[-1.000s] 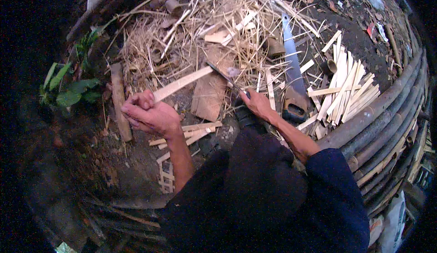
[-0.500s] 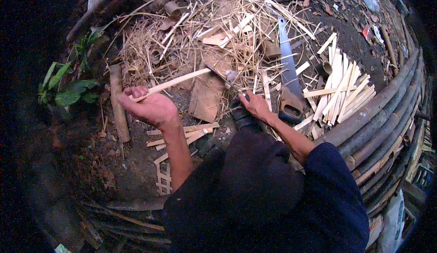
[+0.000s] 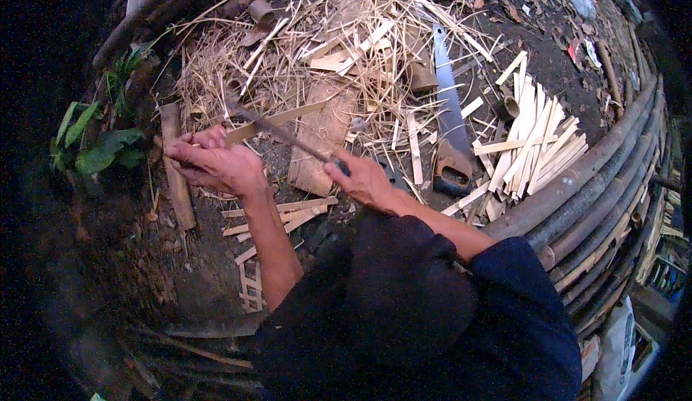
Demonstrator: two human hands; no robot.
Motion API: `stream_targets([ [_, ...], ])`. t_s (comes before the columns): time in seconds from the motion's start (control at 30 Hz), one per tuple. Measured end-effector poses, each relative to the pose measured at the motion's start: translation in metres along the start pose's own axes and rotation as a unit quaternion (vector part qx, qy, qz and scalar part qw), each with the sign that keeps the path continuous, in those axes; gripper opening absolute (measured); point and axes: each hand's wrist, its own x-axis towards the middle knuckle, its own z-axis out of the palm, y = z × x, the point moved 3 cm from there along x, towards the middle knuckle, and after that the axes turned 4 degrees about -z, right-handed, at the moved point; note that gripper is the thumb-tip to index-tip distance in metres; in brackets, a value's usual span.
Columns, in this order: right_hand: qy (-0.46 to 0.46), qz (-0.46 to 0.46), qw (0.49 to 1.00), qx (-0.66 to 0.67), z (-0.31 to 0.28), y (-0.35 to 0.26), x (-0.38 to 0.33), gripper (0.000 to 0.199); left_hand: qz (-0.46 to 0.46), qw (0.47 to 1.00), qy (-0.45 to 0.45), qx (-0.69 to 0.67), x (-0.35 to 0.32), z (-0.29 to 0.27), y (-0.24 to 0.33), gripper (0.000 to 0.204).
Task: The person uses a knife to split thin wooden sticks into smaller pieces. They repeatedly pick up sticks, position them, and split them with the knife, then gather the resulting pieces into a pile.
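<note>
My left hand (image 3: 220, 161) is closed round the near end of a flat bamboo strip (image 3: 277, 120), which slants up to the right over a wooden board (image 3: 322, 138). In my right hand (image 3: 362, 179) is the handle of a knife (image 3: 285, 135). Its long blade, smeared by motion, points up and left and crosses over the strip close to my left fingers. Whether blade and strip touch, I cannot tell. Thin shavings (image 3: 209, 76) lie heaped beyond both hands.
A handsaw (image 3: 450, 105) lies right of the board. Further right is a pile of pale strips (image 3: 537, 141), beside stacked bamboo poles (image 3: 605, 184). More strips (image 3: 281, 213) and a small lattice (image 3: 251, 285) lie near my left forearm. A bamboo piece (image 3: 177, 166) is at the left.
The knife has swung left from the strip's far end to near my left hand, my right hand moving left with it. The strip has turned, showing a darker face.
</note>
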Motion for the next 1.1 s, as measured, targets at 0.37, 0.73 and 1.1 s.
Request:
stream_targets([
  [0.37, 0.034, 0.082, 0.996, 0.008, -0.026, 0.062, 0.005, 0.051, 0.061, 0.941, -0.205, 0.262, -0.014, -0.033, -0.101, 0.032],
  [0.73, 0.047, -0.282, 0.943, -0.169, -0.054, -0.047, 0.012, 0.029, -0.530, 0.803, -0.271, 0.022, -0.025, -0.091, -0.001, 0.027],
  [1.1, 0.131, -0.270, 0.923, -0.239, -0.072, -0.047, 0.032, 0.029, -0.549, 0.791, -0.269, 0.027, -0.073, -0.128, 0.075, 0.039],
])
